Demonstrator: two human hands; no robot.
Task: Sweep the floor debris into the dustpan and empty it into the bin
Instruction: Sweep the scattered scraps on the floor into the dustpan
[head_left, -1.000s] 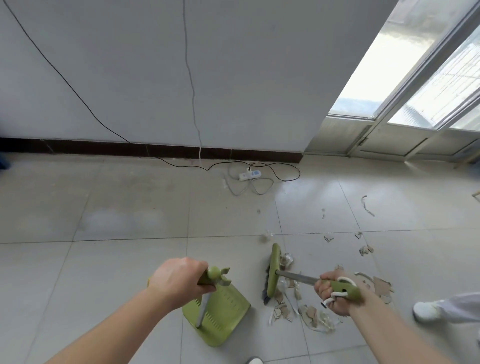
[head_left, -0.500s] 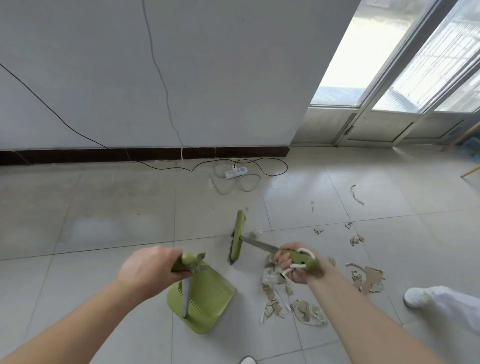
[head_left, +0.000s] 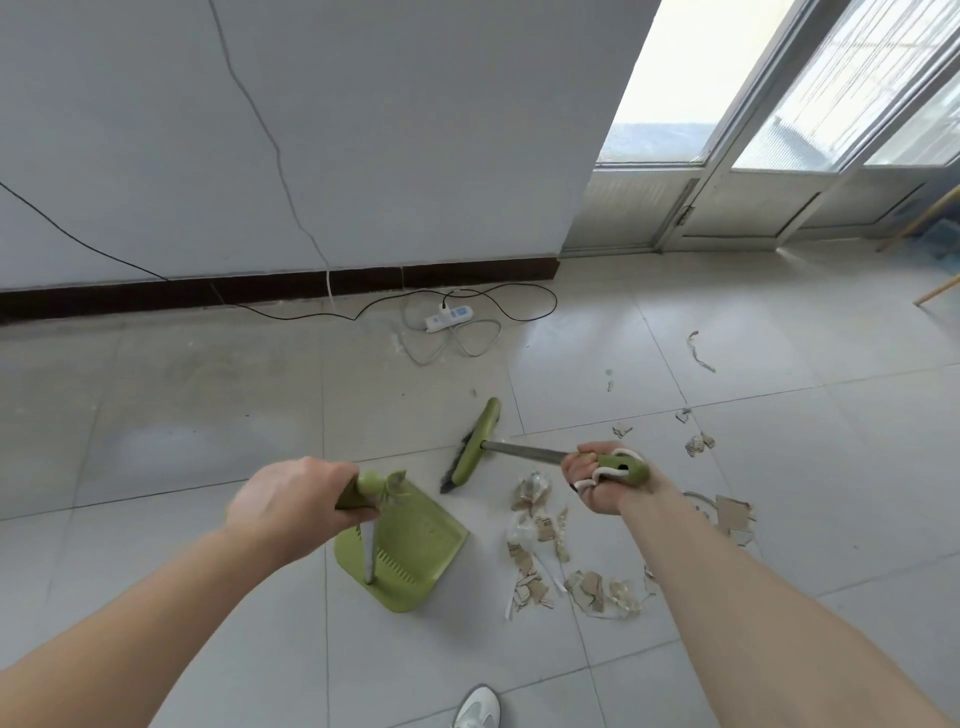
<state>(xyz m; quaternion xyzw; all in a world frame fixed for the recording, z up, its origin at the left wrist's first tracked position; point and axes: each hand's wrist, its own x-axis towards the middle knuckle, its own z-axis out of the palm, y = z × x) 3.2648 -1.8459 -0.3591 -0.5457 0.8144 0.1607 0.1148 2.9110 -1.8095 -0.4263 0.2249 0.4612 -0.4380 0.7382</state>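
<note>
My left hand (head_left: 291, 501) grips the green top of the dustpan's upright handle. The green dustpan (head_left: 410, 556) rests on the tiled floor below it, mouth facing right. My right hand (head_left: 597, 480) is closed on the green grip of a short broom, a white loop around it. The broom head (head_left: 475, 444) lies up and left of the hand, above the dustpan. A pile of torn cardboard and paper debris (head_left: 545, 556) sits right of the dustpan, under my right forearm. No bin is in view.
More scraps (head_left: 732, 517) lie to the right and further back (head_left: 698, 444). A white power strip (head_left: 449, 317) with looping cables lies by the dark skirting board. A white shoe (head_left: 478, 709) shows at the bottom edge. Glass doors stand at the back right.
The broom head has swung left and away from the debris pile, now lying above the dustpan. The view has shifted right. The left hand keeps its hold on the dustpan handle.
</note>
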